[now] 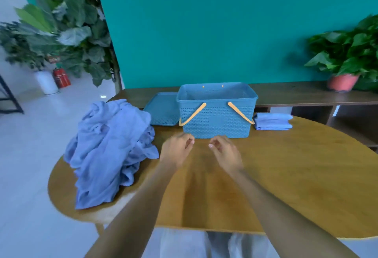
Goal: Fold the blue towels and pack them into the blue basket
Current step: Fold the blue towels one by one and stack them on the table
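Blue towels heaped left of blue basket, both hands loosely curled, holding nothing

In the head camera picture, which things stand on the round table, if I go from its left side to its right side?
Pile of unfolded blue towels → blue basket lid lying flat → blue basket with its yellow handles down → stack of folded blue towels. The left hand and right hand hover before the basket, holding nothing.
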